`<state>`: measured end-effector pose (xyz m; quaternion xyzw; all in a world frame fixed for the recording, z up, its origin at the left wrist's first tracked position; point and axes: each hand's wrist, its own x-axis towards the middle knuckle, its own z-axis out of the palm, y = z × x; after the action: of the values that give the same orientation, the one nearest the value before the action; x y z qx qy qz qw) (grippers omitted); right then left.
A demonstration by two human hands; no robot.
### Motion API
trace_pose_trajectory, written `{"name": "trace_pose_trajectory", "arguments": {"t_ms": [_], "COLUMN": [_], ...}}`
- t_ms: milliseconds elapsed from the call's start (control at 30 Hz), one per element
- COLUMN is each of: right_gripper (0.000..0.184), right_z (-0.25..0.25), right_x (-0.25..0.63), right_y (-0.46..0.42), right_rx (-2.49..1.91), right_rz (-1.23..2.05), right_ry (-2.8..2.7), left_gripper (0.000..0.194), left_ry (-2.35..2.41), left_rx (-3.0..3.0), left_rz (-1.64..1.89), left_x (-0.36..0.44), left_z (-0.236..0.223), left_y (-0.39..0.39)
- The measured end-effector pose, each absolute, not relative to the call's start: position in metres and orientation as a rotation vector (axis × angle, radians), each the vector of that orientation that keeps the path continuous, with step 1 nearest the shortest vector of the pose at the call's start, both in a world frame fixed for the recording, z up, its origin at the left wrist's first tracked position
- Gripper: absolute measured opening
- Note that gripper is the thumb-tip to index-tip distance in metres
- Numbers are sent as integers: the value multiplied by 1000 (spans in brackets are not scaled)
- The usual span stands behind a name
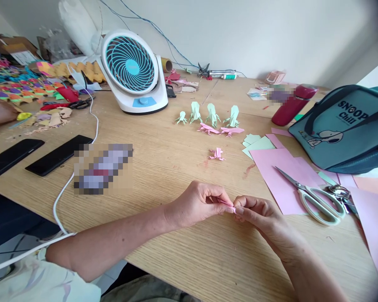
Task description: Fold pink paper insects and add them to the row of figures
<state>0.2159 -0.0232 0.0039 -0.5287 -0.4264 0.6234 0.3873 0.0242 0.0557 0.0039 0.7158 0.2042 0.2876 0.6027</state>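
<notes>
My left hand [201, 203] and my right hand [260, 214] meet over the near part of the table, both pinching one small piece of folded pink paper [228, 204]. Fingers hide most of that piece. Beyond the hands lies a small pink origami figure [217, 154] with spread legs. Farther back, two more pink origami figures [231, 131] lie side by side. Behind them stands a row of several pale green origami figures [211, 114]. Large-handled scissors [318, 201] with white grips rest on pink paper sheets [283, 172] to the right.
A white fan [141, 102] stands at the back. Two dark phones [59, 155] and a white cable [61, 197] lie left. At right are a red flask [292, 105], a teal bag [346, 130] and green paper squares [258, 144]. Another person's hand [0, 113] shows far left.
</notes>
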Motion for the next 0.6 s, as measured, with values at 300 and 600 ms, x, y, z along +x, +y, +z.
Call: {"name": "trace_pose_trajectory", "arguments": {"t_ms": [300,600], "right_gripper": [27,29], "right_z": [6,5], "right_x": [214,206], "right_y": [-23,-23], "right_rx": [-1374,-1338], "right_rz": [1559,1465], "right_ry": [-1068,-1040], "left_gripper": [11,10], "left_ry": [474,515], "left_rx": [1907,1953], "left_rz": [749,772], "left_x": [22,23], "left_z": [7,9], "left_y": [56,56]}}
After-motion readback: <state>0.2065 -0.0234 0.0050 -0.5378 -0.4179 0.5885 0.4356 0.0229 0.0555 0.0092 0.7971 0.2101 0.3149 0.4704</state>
